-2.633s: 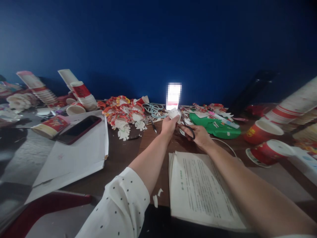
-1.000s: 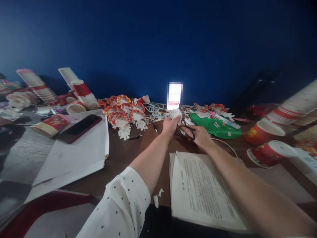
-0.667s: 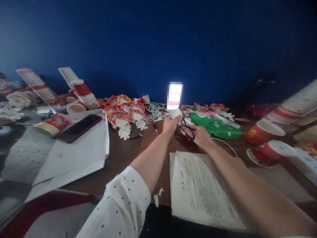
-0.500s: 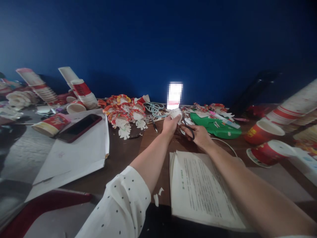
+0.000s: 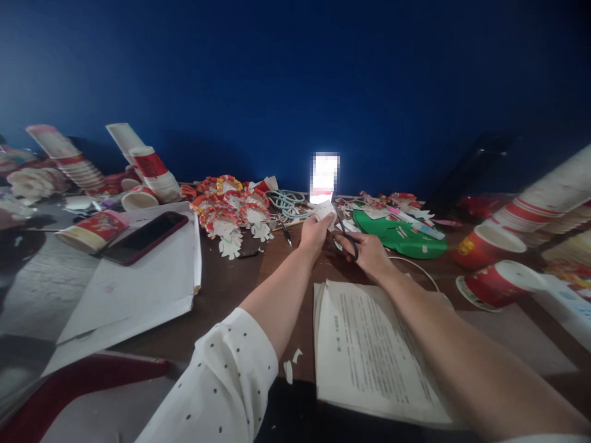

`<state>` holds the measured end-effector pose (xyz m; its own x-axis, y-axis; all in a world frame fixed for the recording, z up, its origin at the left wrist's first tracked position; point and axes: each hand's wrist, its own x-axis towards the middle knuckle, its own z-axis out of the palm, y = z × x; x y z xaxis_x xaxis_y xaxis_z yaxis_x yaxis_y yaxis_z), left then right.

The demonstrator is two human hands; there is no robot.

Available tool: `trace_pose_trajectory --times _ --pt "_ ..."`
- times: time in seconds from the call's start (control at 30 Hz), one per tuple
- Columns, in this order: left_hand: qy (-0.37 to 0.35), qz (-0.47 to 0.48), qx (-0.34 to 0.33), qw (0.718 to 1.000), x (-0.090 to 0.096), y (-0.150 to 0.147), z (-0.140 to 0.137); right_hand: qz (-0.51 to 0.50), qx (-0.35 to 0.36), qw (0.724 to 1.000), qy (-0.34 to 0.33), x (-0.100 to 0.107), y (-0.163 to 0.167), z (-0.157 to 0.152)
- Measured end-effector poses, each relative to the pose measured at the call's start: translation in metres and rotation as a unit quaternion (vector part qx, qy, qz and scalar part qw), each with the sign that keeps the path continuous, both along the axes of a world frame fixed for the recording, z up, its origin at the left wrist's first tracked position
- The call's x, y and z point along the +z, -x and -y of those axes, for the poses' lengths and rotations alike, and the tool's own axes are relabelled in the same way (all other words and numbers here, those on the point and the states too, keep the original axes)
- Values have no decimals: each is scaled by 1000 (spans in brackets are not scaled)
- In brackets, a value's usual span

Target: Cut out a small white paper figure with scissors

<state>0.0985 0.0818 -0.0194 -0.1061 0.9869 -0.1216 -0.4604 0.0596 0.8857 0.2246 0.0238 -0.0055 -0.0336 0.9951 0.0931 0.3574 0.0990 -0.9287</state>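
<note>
My left hand (image 5: 315, 232) is closed on a small white paper piece (image 5: 325, 211), its thumb lying over the paper. Close by on the right, my right hand (image 5: 370, 253) grips dark-handled scissors (image 5: 351, 245), with fingers at the handle loops. The scissors' blades point up toward the paper's right side; whether they touch it I cannot tell. Behind both hands stands a bright lit screen (image 5: 324, 175), partly blurred out. White paper scraps (image 5: 289, 371) lie on the brown table (image 5: 295, 295) nearer to me.
An open booklet (image 5: 369, 351) lies below my right forearm. On the left are red and white paper cut-outs (image 5: 226, 203), a phone (image 5: 146, 237) on a white box (image 5: 138, 289), and stacked paper cups (image 5: 154, 172). Green sheet (image 5: 392, 234) and red cups (image 5: 489, 246) sit right.
The view has shifted very slightly, so everything sits a little further left. The paper in my left hand looks slightly turned; both hands keep their holds.
</note>
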Motion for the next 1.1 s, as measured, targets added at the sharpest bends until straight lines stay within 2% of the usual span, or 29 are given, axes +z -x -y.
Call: trace_pose_trajectory --times 0.2,0.43,0.53,0.67,0.93,1.1 --pt "-11 9 0 1000 4 3 3 -55 -37 998 1 -4 -4 -3" --pt "3 70 -4 998 6 7 -1 -100 -10 993 63 -2 -5 -1" --pt "14 99 -23 995 13 7 1 -98 7 992 74 0 -7 -2" --pt "22 86 -44 995 20 8 5 -89 23 993 80 2 -11 -2" --pt "-10 65 -135 989 11 17 0 -69 65 992 82 1 -19 -5" --pt "9 73 -145 987 15 20 3 -65 78 992 73 0 -20 -5"
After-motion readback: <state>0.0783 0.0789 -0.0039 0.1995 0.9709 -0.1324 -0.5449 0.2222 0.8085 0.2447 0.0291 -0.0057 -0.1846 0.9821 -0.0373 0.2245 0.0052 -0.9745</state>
